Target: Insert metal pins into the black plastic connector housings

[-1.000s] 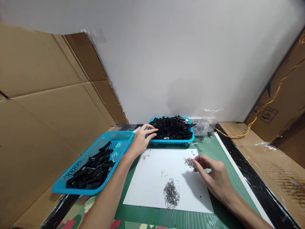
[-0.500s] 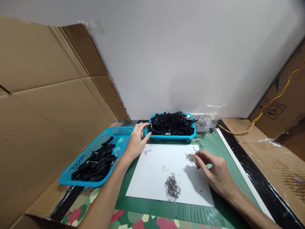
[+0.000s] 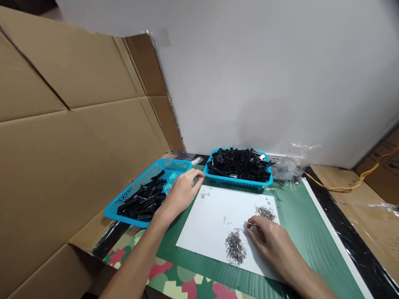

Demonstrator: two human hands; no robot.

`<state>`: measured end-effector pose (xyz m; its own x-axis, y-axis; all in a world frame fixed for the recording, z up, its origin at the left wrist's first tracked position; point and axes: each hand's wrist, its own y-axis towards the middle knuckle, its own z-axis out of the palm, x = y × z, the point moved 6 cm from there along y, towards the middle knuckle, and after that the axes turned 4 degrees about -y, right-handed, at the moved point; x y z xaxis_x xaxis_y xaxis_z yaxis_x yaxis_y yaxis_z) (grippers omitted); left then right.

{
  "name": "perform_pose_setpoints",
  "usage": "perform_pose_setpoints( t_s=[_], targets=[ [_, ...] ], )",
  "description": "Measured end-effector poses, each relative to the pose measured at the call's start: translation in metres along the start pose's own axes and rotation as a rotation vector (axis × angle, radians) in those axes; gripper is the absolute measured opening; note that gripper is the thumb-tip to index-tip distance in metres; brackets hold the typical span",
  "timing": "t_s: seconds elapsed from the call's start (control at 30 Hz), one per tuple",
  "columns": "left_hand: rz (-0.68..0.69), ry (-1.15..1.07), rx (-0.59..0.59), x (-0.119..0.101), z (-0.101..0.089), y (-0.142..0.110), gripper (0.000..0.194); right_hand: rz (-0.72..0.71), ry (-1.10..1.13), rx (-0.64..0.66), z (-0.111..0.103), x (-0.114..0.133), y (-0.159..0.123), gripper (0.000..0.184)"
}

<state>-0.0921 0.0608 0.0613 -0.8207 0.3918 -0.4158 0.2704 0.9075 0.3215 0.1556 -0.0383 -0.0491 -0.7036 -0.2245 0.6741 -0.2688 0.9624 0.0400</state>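
Two hands out: right hand (image 3: pixel 270 237), grip pinched on a thin sliver (image 3: pixel 249 223), has swung toward the larger pin pile (image 3: pixel 235 248) on white paper (image 3: pixel 201 228), now within reach, while left hand (image 3: pixel 183 189), grip unreadable, hovers near the far basket (image 3: pixel 230 180).

Blue baskets (image 3: pixel 237 181), black parts (image 3: pixel 239 164), silvery bits (image 3: pixel 235 248), white sheet (image 3: pixel 207 224), green mat (image 3: pixel 314 232), red-green-cream camouflage cover (image 3: pixel 160 270)

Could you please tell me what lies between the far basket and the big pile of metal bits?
In the head view, white paper lies between the far basket and the big pile, with a few loose bits on it.
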Motion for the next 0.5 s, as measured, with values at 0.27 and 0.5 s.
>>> perform_pose_setpoints(
  t_s=[0.27,0.5],
  targets=[
    [-0.452,0.463,0.003,0.084,-0.072,-0.015,0.028,0.014,-0.020,0.044,0.004,-0.004,0.004,0.018],
    [-0.477,0.542,0.234,0.131,-0.080,-0.001,0.023,-0.023,0.000,0.046,0.004,-0.005,0.003,0.021]
  ],
)
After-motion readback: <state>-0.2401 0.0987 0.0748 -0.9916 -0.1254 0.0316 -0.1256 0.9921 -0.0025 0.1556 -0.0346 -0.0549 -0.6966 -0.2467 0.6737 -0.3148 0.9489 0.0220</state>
